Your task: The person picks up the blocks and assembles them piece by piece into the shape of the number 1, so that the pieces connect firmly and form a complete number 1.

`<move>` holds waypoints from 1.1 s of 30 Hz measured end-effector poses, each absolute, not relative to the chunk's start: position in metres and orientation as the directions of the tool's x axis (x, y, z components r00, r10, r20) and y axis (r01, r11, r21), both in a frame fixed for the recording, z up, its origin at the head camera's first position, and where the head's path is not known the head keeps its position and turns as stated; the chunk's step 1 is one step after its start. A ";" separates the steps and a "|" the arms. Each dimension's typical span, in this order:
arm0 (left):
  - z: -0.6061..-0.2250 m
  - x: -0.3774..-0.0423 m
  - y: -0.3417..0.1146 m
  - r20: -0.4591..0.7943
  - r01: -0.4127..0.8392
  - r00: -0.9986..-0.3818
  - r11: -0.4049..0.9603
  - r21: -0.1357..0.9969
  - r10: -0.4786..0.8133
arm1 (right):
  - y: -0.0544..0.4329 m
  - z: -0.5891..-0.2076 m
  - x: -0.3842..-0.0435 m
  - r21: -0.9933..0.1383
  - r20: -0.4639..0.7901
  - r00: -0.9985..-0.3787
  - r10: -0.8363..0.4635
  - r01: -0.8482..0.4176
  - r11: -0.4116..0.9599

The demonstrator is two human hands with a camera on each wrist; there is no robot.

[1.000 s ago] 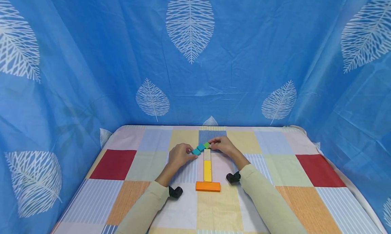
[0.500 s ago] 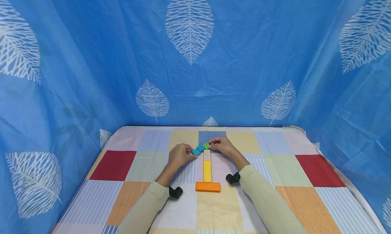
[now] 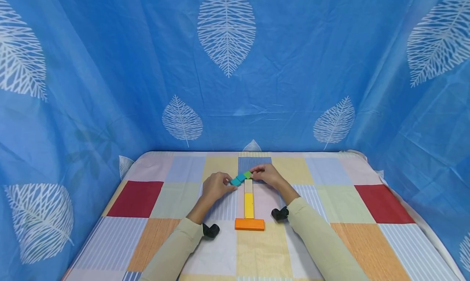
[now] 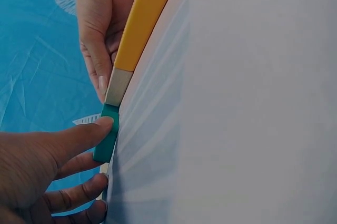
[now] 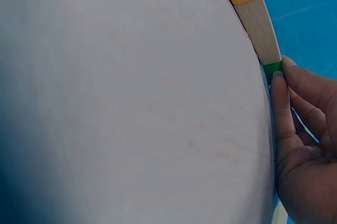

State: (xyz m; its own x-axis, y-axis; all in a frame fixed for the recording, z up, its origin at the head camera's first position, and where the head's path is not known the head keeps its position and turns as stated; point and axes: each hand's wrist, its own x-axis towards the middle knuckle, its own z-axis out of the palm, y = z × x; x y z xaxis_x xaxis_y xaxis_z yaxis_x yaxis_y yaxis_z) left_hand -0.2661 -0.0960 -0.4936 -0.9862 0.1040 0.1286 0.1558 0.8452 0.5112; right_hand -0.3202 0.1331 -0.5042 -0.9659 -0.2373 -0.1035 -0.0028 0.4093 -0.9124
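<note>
In the head view a slanting row of small blocks runs between my hands: a teal block (image 3: 235,182) at the left end, a second teal block (image 3: 240,177), then a green block (image 3: 247,174). My left hand (image 3: 216,186) pinches the left teal block, and its thumb lies on the block in the left wrist view. My right hand (image 3: 269,175) holds the green block between thumb and finger, partly hiding it in the right wrist view. Below the row, a plain wooden block (image 3: 248,186), a yellow block (image 3: 249,205) and a crosswise orange block (image 3: 249,224) form an upside-down T.
Everything lies on a patchwork cloth (image 3: 268,248) covering the table. A blue curtain (image 3: 275,69) with white leaf prints encloses the back and sides. Black camera mounts (image 3: 211,231) sit at both wrists, low over the cloth.
</note>
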 end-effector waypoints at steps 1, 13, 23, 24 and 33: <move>-0.493 -0.266 -0.096 0.127 0.155 -0.986 0.845 0.513 0.104 | 0.133 -0.504 -0.320 -0.913 -0.103 -0.966 -0.238 -0.003 0.408; -0.494 -0.265 -0.096 0.143 0.171 -0.983 0.849 0.500 0.113 | 0.134 -0.507 -0.323 -0.901 -0.096 -0.969 -0.226 -0.012 0.433; -0.494 -0.266 -0.096 0.147 0.171 -0.983 0.844 0.508 0.111 | 0.133 -0.507 -0.322 -0.897 -0.106 -0.969 -0.224 -0.003 0.441; -0.495 -0.266 -0.096 0.146 0.171 -0.983 0.843 0.510 0.111 | 0.134 -0.507 -0.322 -0.899 -0.106 -0.969 -0.225 -0.003 0.439; -0.494 -0.269 -0.100 0.108 0.169 -0.985 0.829 0.533 0.131 | 0.135 -0.507 -0.321 -0.907 -0.103 -0.966 -0.235 -0.005 0.421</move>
